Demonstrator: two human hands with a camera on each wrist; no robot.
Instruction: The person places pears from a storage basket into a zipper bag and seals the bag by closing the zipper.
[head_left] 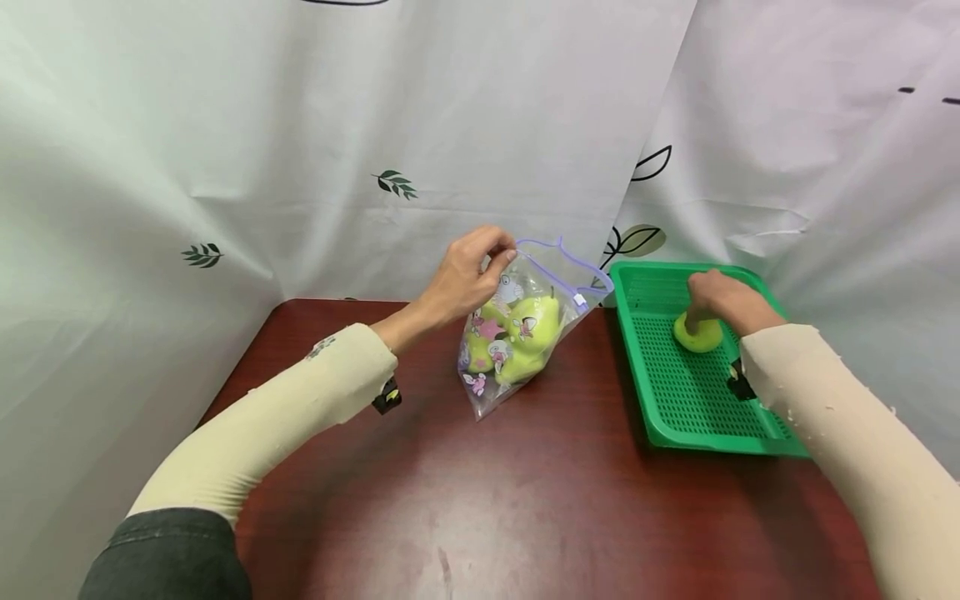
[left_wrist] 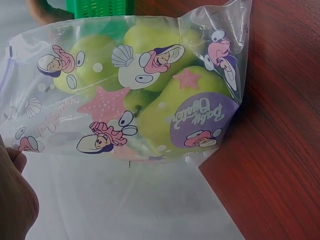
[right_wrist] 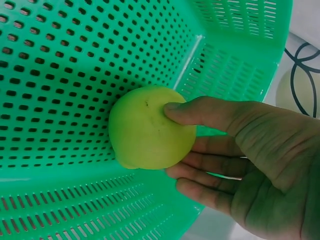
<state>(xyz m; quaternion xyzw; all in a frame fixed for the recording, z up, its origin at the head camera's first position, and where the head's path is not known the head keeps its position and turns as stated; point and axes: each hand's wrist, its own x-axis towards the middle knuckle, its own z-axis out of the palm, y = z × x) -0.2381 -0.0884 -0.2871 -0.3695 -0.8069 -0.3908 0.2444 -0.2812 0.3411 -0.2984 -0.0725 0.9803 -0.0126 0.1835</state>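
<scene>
My left hand (head_left: pixel 474 265) pinches the upper edge of a clear zip bag (head_left: pixel 572 275) printed with pink and purple cartoon figures. Inside the bag are several yellow-green pears (head_left: pixel 536 323), which also show through the plastic in the left wrist view. The bag's purple-edged mouth gapes toward the right, a white slider on it. Over at the right, my right hand (head_left: pixel 723 300) is down in a green basket (head_left: pixel 637 367). It grips one more pear (right_wrist: pixel 147 130) there, thumb on the near side and fingers round the other side.
The basket stands on the right of a dark red wooden table (head_left: pixel 495 500), close to the back. A white cloth with leaf prints (head_left: pixel 480 117) hangs behind the table and along its sides. Wrist cameras (head_left: pixel 387 395) are strapped at both sleeves.
</scene>
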